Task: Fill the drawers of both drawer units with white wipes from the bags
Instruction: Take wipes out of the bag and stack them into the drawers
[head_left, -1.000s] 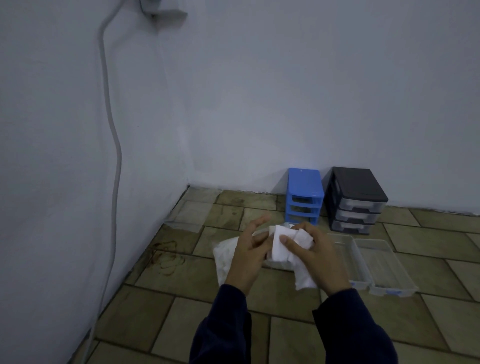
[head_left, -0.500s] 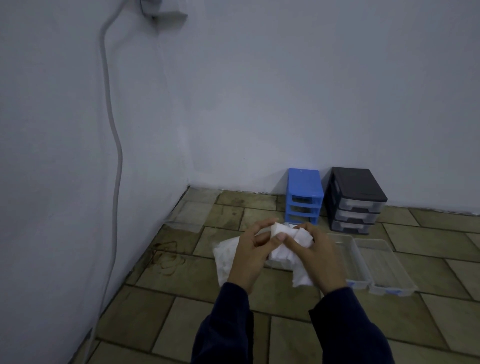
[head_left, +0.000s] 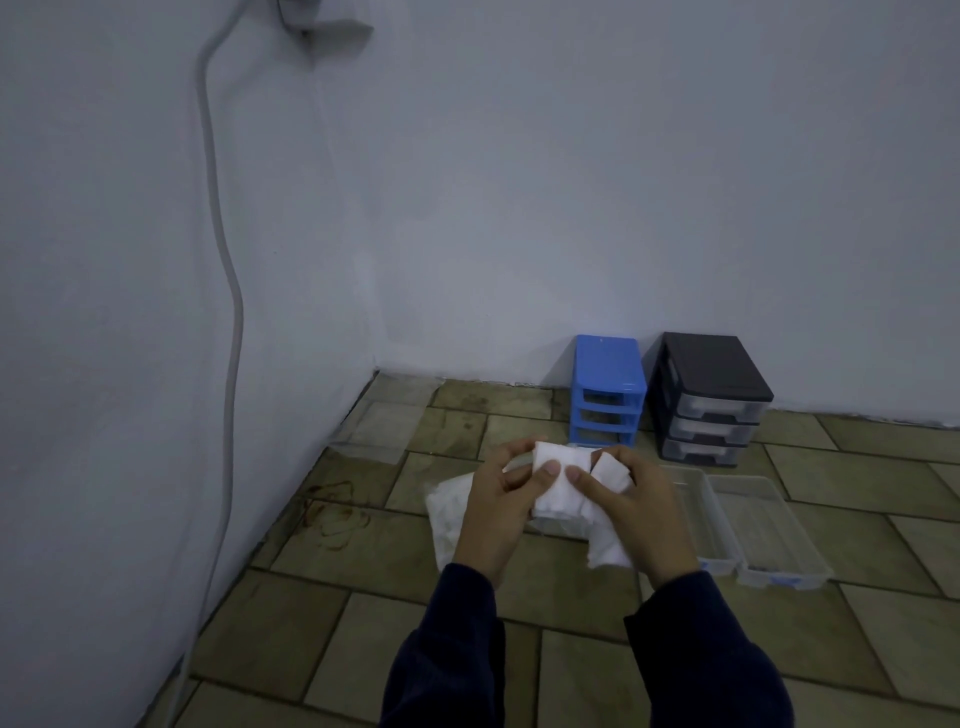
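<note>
My left hand (head_left: 496, 512) and right hand (head_left: 631, 512) both pinch small folded white fabric wipe (head_left: 558, 480), thumbs on top, above tiled floor's back corner. Best: square fold tight, then lay flat in clear plastic drawer (head_left: 698, 512) just right, near blue three-drawer unit (head_left: 608, 397).

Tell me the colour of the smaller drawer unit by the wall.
Blue: the smaller drawer unit shows best in the head view.
</note>
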